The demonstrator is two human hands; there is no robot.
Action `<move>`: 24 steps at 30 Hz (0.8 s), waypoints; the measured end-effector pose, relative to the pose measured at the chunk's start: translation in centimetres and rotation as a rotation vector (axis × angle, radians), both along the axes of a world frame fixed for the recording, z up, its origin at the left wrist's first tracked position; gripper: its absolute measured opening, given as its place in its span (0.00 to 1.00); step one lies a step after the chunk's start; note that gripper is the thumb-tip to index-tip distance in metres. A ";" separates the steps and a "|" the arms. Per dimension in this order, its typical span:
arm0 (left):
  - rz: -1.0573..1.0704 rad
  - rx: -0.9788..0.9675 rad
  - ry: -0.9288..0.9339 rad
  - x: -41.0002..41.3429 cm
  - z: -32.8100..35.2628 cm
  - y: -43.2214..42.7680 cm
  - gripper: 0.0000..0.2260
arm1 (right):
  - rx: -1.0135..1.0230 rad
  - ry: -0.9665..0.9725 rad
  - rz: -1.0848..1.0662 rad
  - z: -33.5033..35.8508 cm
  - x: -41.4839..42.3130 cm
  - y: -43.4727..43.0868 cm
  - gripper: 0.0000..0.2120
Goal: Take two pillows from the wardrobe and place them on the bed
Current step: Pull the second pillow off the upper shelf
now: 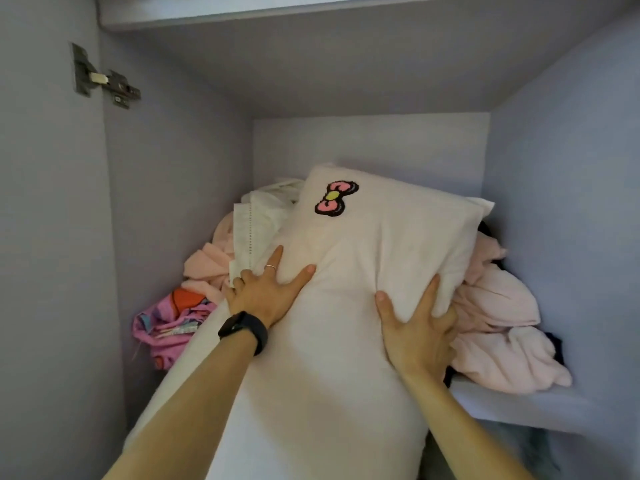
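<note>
Both forearms are bare, with no sleeves in view. The left wrist carries a black smartwatch (243, 330) on a black band. The left hand (265, 291) wears one thin silver ring (270, 267). The right hand (417, 336) is unadorned.

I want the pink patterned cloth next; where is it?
In the head view, the pink patterned cloth lies low on the left of the wardrobe shelf, beside the left hand.

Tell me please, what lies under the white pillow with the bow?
Pink bedding and a white folded cloth show beside and below the pillow. What lies directly beneath it is covered.
</note>
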State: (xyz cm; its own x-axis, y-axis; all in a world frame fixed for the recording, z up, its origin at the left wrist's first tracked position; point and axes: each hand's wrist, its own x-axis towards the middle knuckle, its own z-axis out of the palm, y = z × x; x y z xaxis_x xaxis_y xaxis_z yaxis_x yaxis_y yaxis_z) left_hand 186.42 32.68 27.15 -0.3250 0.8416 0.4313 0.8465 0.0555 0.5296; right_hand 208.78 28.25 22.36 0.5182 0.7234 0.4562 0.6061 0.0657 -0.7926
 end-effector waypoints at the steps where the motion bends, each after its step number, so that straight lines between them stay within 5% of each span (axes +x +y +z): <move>1: -0.001 0.022 0.000 0.1 0.0 -0.4 0.45 | 0.015 -0.009 -0.006 -0.2 0.1 0.0 0.46; 9: -0.183 0.194 -0.291 -1.1 0.8 -6.5 0.41 | 0.248 0.028 0.091 0.6 0.8 -1.8 0.44; 14: -0.236 0.117 -0.439 -3.5 -3.2 -11.8 0.47 | 0.360 0.080 0.203 -1.9 0.0 -5.6 0.50; 24: 0.083 0.114 -0.501 -4.3 -15.3 -23.3 0.40 | 0.292 -0.009 0.384 -13.3 -3.9 -12.0 0.51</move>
